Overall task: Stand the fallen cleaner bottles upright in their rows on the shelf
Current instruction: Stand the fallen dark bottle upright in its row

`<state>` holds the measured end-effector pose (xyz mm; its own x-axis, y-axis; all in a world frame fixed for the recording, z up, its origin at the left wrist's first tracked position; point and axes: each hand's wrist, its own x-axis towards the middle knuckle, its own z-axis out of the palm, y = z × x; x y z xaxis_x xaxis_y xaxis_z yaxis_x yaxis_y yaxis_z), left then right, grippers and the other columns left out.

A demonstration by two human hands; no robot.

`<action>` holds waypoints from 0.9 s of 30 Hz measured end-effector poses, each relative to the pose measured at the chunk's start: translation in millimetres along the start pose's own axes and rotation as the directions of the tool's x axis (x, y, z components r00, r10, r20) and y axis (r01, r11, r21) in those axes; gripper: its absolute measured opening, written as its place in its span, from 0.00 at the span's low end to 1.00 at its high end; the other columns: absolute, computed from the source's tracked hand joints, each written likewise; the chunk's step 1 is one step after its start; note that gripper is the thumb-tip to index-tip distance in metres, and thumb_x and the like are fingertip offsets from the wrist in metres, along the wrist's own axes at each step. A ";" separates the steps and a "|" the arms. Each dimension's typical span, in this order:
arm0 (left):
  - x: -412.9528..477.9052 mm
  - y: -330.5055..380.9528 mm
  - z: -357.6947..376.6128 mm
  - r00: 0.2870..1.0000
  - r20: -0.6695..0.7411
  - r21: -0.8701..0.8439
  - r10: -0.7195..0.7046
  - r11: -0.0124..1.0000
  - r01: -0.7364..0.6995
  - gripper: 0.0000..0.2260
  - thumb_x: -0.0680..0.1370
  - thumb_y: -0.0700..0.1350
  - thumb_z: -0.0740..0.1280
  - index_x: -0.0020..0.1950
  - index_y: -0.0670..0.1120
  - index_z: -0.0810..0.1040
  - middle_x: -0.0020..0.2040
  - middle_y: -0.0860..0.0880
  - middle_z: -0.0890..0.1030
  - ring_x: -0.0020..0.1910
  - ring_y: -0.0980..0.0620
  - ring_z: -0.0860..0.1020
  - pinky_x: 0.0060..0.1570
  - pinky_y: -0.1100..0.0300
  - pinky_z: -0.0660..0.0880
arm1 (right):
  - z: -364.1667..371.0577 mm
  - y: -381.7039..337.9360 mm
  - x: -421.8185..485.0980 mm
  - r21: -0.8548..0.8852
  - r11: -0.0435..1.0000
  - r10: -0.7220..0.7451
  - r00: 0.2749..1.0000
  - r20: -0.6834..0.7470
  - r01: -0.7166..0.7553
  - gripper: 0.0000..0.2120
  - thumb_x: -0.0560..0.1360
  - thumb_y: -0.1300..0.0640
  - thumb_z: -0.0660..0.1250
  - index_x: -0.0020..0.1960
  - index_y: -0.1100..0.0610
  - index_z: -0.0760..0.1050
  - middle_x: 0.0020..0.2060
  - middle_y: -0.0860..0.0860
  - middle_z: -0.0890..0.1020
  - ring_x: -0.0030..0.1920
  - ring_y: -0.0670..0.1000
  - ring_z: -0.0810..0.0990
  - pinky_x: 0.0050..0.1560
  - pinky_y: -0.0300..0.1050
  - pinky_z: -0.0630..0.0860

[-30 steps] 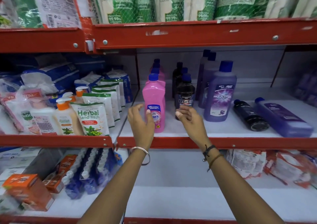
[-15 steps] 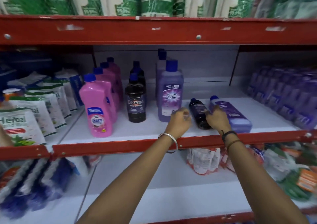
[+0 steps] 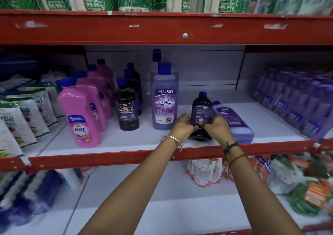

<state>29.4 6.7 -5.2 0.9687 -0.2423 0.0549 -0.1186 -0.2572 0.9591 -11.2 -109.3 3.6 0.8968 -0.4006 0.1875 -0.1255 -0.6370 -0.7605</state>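
A black cleaner bottle [image 3: 201,112] with a blue cap is tilted up off the white shelf [image 3: 126,141], base toward me. My left hand [image 3: 182,125] grips its lower left side and my right hand [image 3: 217,126] grips its lower right side. Just right of it a purple cleaner bottle [image 3: 232,121] lies flat on its side, cap pointing to the back. Upright rows stand to the left: purple bottles [image 3: 164,98], black Bactin bottles [image 3: 127,108] and pink bottles [image 3: 79,116].
The red shelf lip [image 3: 108,157] runs below my wrists and a red beam [image 3: 162,27] crosses above. Packed purple bottles [image 3: 295,99] fill the right bay. Herbal pouches [image 3: 21,116] sit at the left. Bagged goods [image 3: 203,171] lie on the shelf below.
My hands went from the pink and black upright bottles rightward to the fallen black bottle. Both now hold it and its cap end has risen from the shelf.
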 end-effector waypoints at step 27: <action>-99.0 -64.5 -198.3 0.879 -0.384 0.021 0.284 0.954 -0.299 0.18 0.72 0.30 0.64 0.60 0.43 0.70 0.49 0.54 0.77 0.46 0.65 0.76 0.45 0.75 0.73 | 150.6 -114.2 -83.2 0.528 0.816 -0.319 0.945 0.070 0.237 0.20 0.70 0.60 0.73 0.60 0.60 0.71 0.52 0.50 0.80 0.49 0.45 0.79 0.52 0.38 0.76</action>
<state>-15.5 232.7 -17.4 0.9010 0.0729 0.4276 -0.4079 -0.1927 0.8924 -7.6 95.9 -18.8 0.9172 -0.1295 0.3767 0.3336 -0.2670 -0.9041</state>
